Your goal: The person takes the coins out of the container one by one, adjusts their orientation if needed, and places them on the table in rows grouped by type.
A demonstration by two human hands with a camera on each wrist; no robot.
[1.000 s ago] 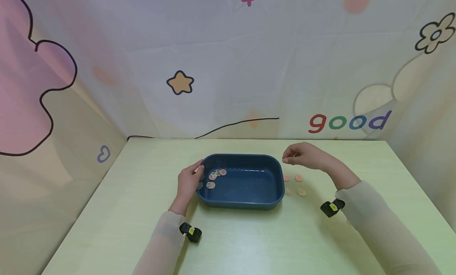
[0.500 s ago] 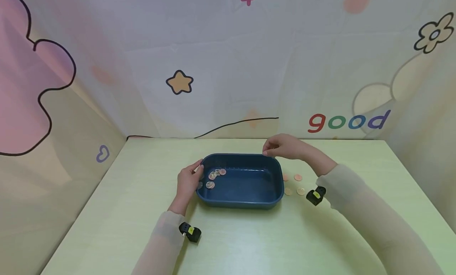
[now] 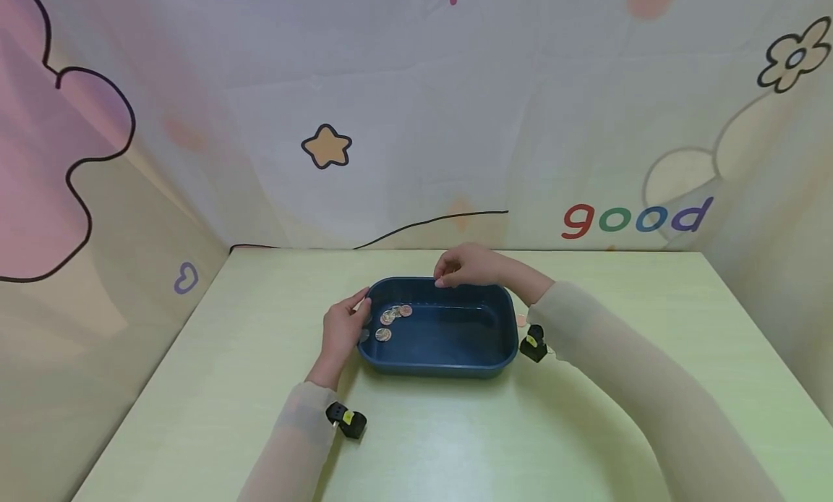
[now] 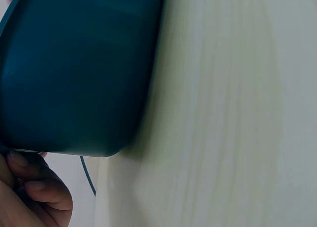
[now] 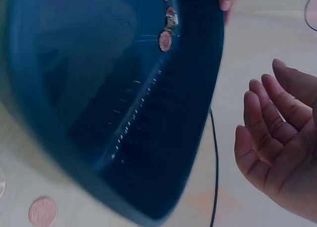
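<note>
A dark blue rectangular box (image 3: 449,375) stands on the table. My left hand (image 3: 340,332) grips its left rim, and the left wrist view shows the curled fingers (image 4: 49,192) at the box's end. Several coins lie inside at the left, among them one coin (image 3: 383,335) apart from a small cluster (image 3: 396,313). My right hand (image 3: 470,265) hovers at the far rim, knuckles up. In the right wrist view its fingers (image 5: 267,143) are loosely curved, thumb near the index finger. I cannot tell whether a coin is between those tips.
To the right of the box a coppery coin (image 3: 521,320) lies on the pale table (image 3: 416,444), partly hidden by the right sleeve (image 3: 625,357). The right wrist view shows a coin (image 5: 42,212) outside the box wall. A printed cloth backdrop (image 3: 416,126) hangs behind the table.
My right hand has moved left from beside the box to above its far rim. The sleeve now covers most of the coins on the right. The left hand has kept its grip.
</note>
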